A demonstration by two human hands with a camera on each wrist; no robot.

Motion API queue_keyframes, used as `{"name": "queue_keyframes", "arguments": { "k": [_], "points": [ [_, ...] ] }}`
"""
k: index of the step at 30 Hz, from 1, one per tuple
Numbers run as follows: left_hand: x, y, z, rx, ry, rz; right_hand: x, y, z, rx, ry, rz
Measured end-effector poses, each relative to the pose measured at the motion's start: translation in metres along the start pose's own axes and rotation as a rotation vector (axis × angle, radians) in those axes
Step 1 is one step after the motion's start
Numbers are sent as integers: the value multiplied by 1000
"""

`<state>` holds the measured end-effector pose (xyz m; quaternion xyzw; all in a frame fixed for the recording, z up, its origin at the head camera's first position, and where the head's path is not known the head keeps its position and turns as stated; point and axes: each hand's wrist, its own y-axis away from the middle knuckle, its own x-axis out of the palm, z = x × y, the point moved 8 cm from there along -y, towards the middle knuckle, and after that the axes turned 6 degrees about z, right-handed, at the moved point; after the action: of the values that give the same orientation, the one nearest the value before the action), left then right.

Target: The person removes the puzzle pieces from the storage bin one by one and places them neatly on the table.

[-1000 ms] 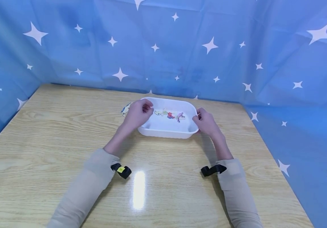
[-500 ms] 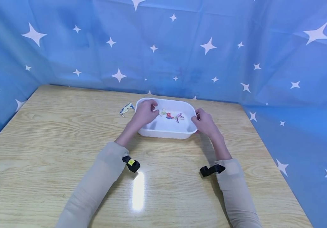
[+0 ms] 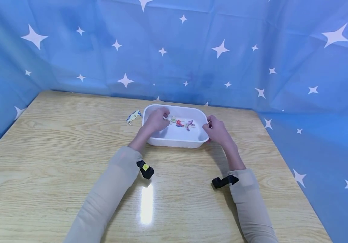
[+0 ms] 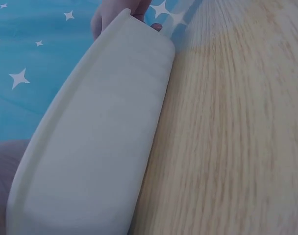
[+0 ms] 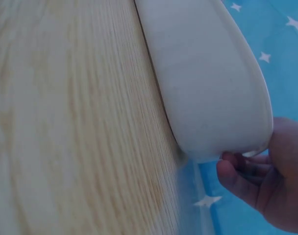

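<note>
A white plastic tub [image 3: 177, 143] stands at the back middle of the table. Inside lie several small flat coloured cutouts, among them a red and blue cutout [image 3: 179, 124], a purple cutout [image 3: 189, 125] and a pale green cutout [image 3: 173, 119]. My left hand [image 3: 157, 120] reaches over the tub's left end, fingers curled down beside the leftmost cutouts; whether they pinch one I cannot tell. My right hand [image 3: 218, 130] grips the tub's right end, thumb at the rim. In the right wrist view, the fingers [image 5: 237, 183] of that hand curl under the rim.
A cream and blue cutout [image 3: 134, 116], shaped like an animal, lies on the wooden table [image 3: 70, 145] just left of the tub. A blue curtain [image 3: 174, 67] with white stars hangs behind the table and along its sides.
My left hand has moved right and further into the tub, covering the leftmost cutout. This uncovers the cream and blue cutout on the table. My right hand keeps its grip.
</note>
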<state>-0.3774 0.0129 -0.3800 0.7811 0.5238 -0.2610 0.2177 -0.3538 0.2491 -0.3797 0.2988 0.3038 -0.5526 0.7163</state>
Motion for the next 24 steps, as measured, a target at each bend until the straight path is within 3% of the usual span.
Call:
{"name": "queue_keyframes", "arguments": {
  "k": [10,24],
  "points": [
    [5,-3,3,-42,-13,2,-1,0,2,-14,18,-15],
    [4,-8,5,-28,-15,8,-1,1,1,-14,12,-19]
  ]
}}
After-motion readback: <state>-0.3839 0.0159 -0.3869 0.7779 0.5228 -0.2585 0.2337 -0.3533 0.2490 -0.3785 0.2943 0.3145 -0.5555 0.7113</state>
